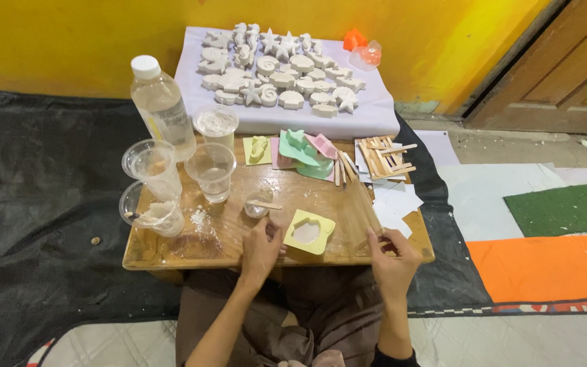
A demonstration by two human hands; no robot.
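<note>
On the table (171,253), left hand (261,250) touches yellow mould (309,232).

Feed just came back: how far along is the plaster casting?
Done: many white casts lie on the cloth. In hand: the yellow mould looks filled; left hand beside it, right hand holds a wooden stick. Left: green and pink moulds stacked, apparently unused.

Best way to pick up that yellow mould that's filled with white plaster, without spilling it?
Take the yellow mould by its flat outer rim, on two opposite sides, and lift it level. It lies flat on the wooden table with its white filling exposed on top, so a grip from above would likely touch the plaster. The left hand already rests at its near-left edge; the right hand is beside it.
</note>
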